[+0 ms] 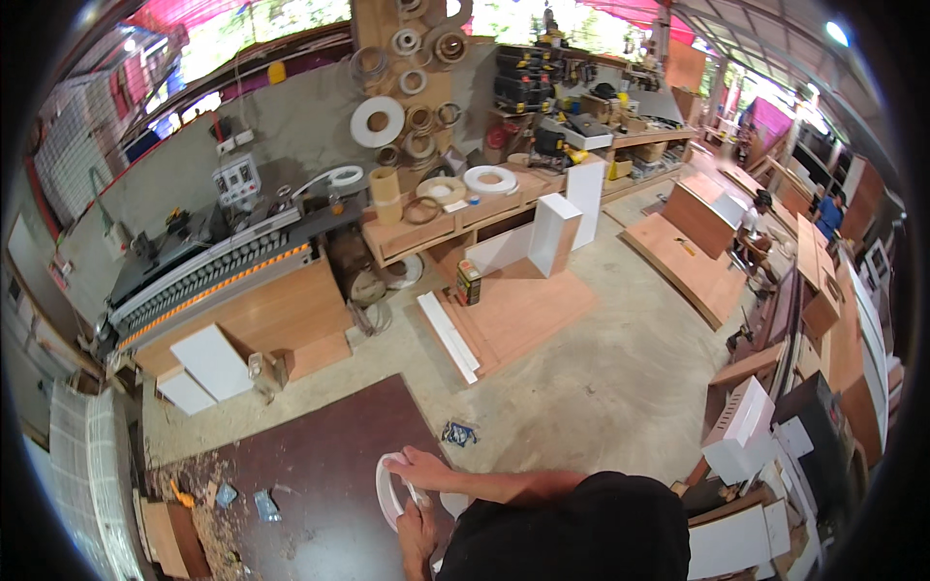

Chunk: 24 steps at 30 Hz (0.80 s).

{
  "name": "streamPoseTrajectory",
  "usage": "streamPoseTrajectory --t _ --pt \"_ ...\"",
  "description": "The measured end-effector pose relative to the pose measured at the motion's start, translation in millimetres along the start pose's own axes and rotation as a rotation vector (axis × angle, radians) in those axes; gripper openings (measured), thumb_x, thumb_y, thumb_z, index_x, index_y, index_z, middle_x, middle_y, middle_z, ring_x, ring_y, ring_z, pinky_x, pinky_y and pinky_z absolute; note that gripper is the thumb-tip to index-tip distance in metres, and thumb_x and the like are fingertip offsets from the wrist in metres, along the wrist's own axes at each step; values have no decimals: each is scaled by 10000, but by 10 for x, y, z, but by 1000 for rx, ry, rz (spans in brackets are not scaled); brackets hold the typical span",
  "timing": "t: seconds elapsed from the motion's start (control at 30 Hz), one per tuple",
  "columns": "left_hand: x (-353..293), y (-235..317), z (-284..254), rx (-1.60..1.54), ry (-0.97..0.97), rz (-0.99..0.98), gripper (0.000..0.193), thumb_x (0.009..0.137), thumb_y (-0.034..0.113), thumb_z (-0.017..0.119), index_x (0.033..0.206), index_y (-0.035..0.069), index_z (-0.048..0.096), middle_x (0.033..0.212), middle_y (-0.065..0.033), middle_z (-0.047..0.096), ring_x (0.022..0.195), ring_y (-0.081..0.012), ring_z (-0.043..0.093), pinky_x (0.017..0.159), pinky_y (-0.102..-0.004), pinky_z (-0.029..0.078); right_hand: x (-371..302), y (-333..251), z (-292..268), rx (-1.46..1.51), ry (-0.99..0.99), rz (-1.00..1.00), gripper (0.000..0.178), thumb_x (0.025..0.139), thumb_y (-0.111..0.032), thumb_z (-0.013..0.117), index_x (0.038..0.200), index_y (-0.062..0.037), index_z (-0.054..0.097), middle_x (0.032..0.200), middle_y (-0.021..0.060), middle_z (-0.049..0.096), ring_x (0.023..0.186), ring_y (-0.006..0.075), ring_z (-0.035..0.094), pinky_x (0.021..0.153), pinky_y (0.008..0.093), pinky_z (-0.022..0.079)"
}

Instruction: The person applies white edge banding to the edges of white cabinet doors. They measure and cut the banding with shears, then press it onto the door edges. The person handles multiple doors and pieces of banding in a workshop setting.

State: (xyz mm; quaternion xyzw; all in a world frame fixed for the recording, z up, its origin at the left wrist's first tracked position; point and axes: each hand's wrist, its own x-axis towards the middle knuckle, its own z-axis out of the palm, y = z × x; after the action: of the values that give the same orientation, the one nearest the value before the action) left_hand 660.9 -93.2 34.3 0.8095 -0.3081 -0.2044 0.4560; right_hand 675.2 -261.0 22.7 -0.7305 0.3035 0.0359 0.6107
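Observation:
A loop of white edge-banding strip (388, 501) is held in front of me, over a dark brown board (334, 465). My right hand (418, 471) is closed on the top of the loop, its forearm reaching across from the right. Lower down, my left hand (417, 531) is closed on the near side of the loop. Its fingers are partly hidden by the strip and the hand itself.
Small blue packets (266, 505) and wood shavings lie on the brown board. An edge-banding machine (218, 281) stands at the left wall. Wood panels (538, 320) with a tin (468, 283) rest ahead. People (752, 228) work at far right.

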Motion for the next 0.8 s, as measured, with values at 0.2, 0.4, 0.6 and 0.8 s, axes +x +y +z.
streamPoseTrajectory --t 0.2,0.4,0.6,0.8 --pt "407 -162 -103 322 -221 154 420 1062 372 488 878 2 564 721 -309 648 723 -548 640 642 -611 488 275 100 -514 -201 -51 153 723 981 -675 470 983 22 664 968 275 700 951 389 716 822 489 546" --pt "795 -291 -330 572 -313 183 385 1021 432 576 1051 67 693 813 -264 697 772 -474 689 725 -575 528 787 157 -544 -307 331 -79 649 1034 -514 388 938 45 705 914 294 723 909 488 710 859 565 543" --pt "755 -260 -814 489 -476 210 389 1025 439 554 1084 86 705 816 -274 689 782 -503 665 685 -604 505 974 122 -1030 -154 640 84 591 1061 -457 376 1023 48 681 982 310 716 1000 508 681 905 581 516" --pt "571 -392 -1324 371 -676 400 398 1030 430 536 1025 66 698 811 -254 687 778 -499 657 661 -574 494 428 440 -811 41 965 112 629 1039 -519 443 946 61 669 847 257 702 828 422 705 775 516 536"
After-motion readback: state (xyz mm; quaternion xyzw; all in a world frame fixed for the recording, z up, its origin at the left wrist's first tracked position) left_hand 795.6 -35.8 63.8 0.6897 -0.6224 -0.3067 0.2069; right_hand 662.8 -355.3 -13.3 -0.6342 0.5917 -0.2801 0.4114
